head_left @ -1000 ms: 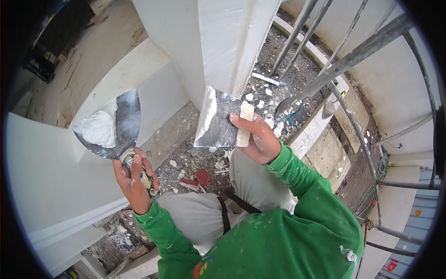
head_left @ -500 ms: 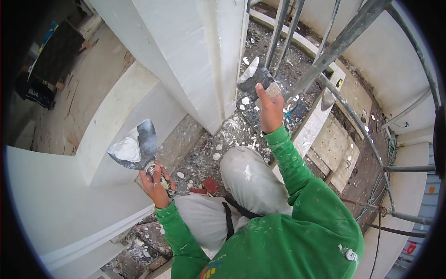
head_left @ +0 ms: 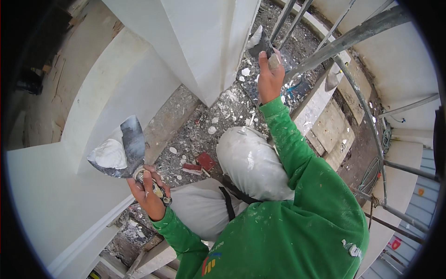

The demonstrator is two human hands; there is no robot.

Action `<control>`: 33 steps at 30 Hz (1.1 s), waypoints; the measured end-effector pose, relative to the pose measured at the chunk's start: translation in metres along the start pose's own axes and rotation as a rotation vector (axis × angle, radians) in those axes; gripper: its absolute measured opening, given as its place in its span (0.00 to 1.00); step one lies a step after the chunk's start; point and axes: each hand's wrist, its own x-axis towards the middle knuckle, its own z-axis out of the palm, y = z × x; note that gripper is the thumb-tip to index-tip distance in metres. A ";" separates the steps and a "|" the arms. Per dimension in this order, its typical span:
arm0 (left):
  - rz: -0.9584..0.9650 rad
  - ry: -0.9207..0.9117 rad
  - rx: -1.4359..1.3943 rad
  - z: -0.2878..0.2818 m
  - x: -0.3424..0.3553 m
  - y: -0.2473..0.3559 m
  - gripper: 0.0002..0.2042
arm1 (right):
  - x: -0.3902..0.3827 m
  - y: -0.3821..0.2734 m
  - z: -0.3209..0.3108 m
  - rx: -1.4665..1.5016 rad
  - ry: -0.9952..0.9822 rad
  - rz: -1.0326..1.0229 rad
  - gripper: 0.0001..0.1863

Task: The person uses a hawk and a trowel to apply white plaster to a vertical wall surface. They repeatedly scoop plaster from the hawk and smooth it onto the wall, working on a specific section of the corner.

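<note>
Our wide putty knife (head_left: 134, 139) is held up beside the low white wall (head_left: 42, 190), its thin metal probably light and springy, the white paste (head_left: 110, 154) on it soft and slippery. The handle (head_left: 159, 191) is the place to hold, and our left hand (head_left: 151, 199) has its grip wrapped there. Our right hand (head_left: 271, 83) clamps a flat scraper (head_left: 263, 46) near the pillar (head_left: 200, 42), though the tool's far edge is unclear.

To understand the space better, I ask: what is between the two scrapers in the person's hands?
In the head view, the white pillar and a strip of concrete appear between the left scraper and the right scraper.
</note>
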 end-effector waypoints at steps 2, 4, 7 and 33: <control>-0.034 -0.009 -0.018 0.000 -0.004 0.005 0.06 | 0.000 0.013 -0.006 0.026 -0.025 0.138 0.13; -0.057 -0.015 -0.025 -0.001 -0.009 0.004 0.06 | -0.008 0.028 -0.011 0.025 -0.045 0.264 0.13; -0.005 0.005 0.010 0.004 -0.007 0.000 0.07 | -0.019 0.053 -0.014 -0.007 -0.020 0.285 0.14; 0.033 0.088 0.080 0.006 -0.010 -0.007 0.06 | -0.080 0.145 0.031 -0.399 -0.004 -0.125 0.28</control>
